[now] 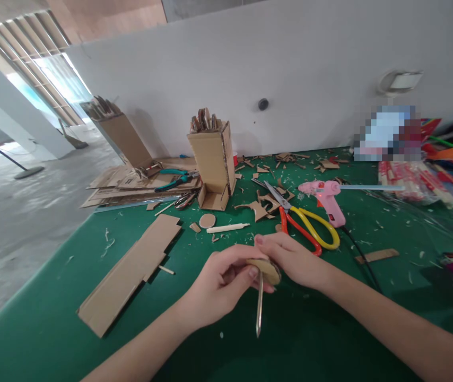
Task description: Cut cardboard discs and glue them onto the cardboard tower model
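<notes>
My left hand point(226, 284) pinches the edge of a round cardboard disc point(268, 270) between thumb and fingers. A pointed metal rod point(259, 313), like a screwdriver shaft, sticks out of the disc's near side with its tip downward. My right hand point(294, 260) is closed just behind the disc, in line with the rod; the rod's other end is hidden in it. Beyond my hands lie a cream stick-shaped pen point(227, 228) and a loose cardboard disc point(207, 220). Scissors point(306, 223) with red and yellow handles lie just past my right hand.
A pink glue gun point(325, 196) stands at the right with its cord trailing. A cardboard box point(210, 164) holding cardboard pieces stands at the back, beside teal-handled pliers point(173, 179). A long cardboard strip point(131, 273) lies left. Scraps litter the green table point(51, 318).
</notes>
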The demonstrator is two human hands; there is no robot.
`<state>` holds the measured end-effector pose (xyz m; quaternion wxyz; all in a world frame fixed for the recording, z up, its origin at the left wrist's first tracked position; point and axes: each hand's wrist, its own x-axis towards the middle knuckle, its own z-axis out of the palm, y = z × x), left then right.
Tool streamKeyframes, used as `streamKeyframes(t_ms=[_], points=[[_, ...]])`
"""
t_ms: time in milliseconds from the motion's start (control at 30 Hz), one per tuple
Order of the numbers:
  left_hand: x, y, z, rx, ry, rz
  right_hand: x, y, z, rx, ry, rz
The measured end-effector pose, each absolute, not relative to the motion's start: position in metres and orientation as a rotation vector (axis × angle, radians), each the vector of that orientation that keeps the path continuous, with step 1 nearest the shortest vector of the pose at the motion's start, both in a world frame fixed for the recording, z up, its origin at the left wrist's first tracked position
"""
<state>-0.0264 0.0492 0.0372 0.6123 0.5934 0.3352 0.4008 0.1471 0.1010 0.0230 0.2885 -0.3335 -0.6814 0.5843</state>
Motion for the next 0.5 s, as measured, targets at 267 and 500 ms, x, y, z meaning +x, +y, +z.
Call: streamKeyframes(t_ms=[267, 500], points=[[-0.036, 0.044, 0.047, 1.355, 0.738, 0.695, 0.188, 0.149, 0.032, -1.077, -1.185, 0.883], [-0.033, 0.074, 0.019, 2.187, 1.411, 0.591, 0.192, 0.140, 0.030, -1.157, -1.771, 0.132]])
